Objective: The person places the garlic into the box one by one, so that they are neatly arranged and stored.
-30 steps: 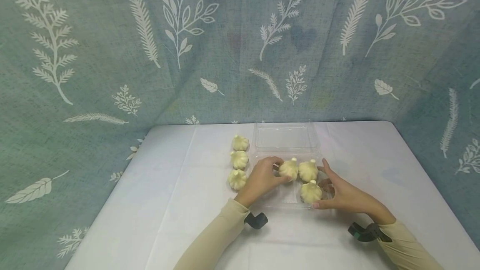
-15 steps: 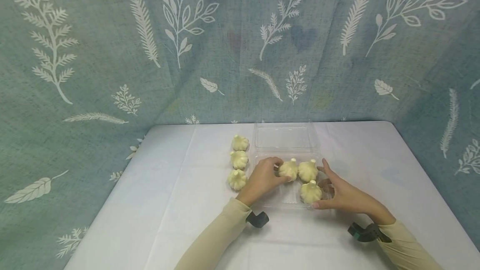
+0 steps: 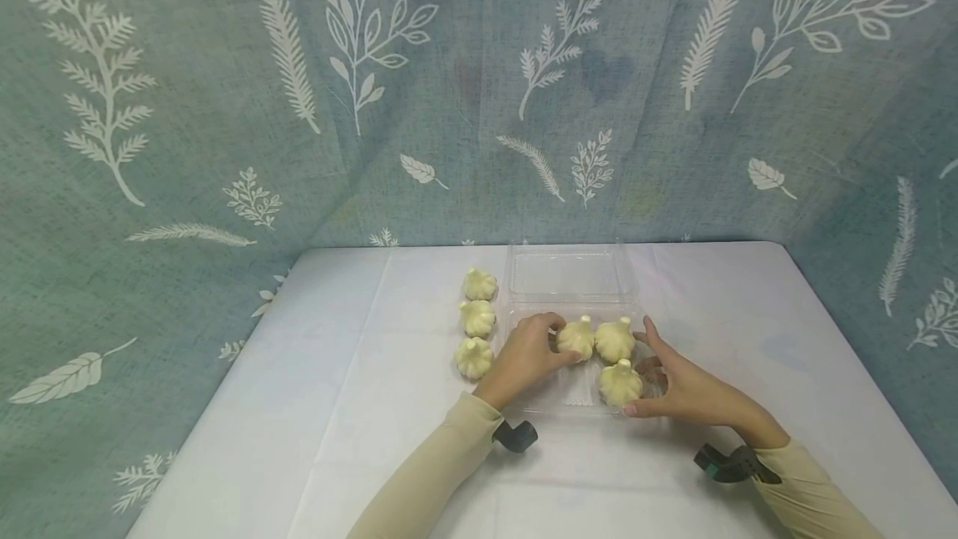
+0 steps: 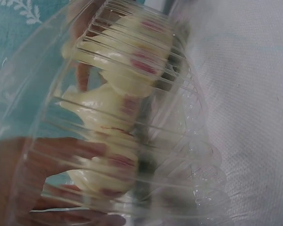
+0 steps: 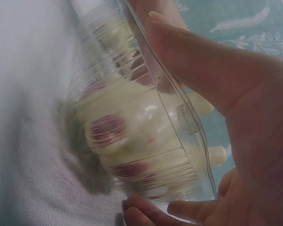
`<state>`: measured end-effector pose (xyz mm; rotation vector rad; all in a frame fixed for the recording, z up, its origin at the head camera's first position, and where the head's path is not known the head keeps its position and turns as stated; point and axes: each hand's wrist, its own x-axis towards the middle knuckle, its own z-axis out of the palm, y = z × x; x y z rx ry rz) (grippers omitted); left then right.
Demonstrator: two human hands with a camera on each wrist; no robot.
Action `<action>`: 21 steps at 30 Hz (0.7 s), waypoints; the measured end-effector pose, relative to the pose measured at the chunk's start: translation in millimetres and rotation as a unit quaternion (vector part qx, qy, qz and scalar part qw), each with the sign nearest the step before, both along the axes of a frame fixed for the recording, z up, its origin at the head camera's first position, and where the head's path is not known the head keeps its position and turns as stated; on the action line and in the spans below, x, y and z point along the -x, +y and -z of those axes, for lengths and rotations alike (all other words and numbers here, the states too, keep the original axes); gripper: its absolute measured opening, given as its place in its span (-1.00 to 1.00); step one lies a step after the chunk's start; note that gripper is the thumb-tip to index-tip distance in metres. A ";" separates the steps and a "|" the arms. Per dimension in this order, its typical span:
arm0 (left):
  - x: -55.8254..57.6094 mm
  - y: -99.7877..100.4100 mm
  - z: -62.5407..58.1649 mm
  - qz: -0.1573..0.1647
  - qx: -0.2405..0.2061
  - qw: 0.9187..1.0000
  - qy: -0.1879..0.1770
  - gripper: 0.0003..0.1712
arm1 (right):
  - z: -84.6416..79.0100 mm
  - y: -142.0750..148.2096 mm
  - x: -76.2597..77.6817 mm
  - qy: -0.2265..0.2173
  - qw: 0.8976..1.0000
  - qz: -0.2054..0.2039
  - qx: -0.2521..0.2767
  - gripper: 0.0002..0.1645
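I have the left hand (image 3: 525,358) pinching a round cream garlic bulb (image 3: 574,340) near twelve o'clock in the hinged clear-plastic box (image 3: 578,391); my right hand (image 3: 690,391) grips that box around four o'clock.

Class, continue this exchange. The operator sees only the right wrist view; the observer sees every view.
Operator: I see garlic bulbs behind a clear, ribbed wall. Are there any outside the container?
Observer: Yes. The head view shows three garlic bulbs in a row on the white cloth, to the left of the clear container.
Operator: Is anything being held over on that side?
Observer: Yes, the left hand holds the nearest bulb inside the container between thumb and fingers.
Operator: And what lies just beyond the container?
Observer: Its lid, lying open on the far side.
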<state>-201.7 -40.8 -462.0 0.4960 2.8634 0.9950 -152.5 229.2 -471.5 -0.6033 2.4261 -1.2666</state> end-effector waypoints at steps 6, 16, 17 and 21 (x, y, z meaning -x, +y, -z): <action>-0.5 0.2 -0.5 -0.001 0.002 1.000 0.002 -0.38 | 0.1 -0.1 0.1 0.001 1.000 0.000 0.001 0.68; -9.5 -4.8 -10.5 -0.012 -0.003 1.000 0.011 -0.29 | -1.0 -1.4 -0.2 0.005 1.000 -0.003 -0.006 0.67; -10.5 -5.9 -12.5 -0.010 -0.005 1.000 0.018 -0.29 | -1.0 -1.2 -0.3 0.007 1.000 -0.003 -0.007 0.67; -13.1 -11.9 -23.3 -0.008 -0.029 0.999 0.042 -0.33 | -0.3 -0.4 0.3 0.005 1.000 -0.001 -0.008 0.68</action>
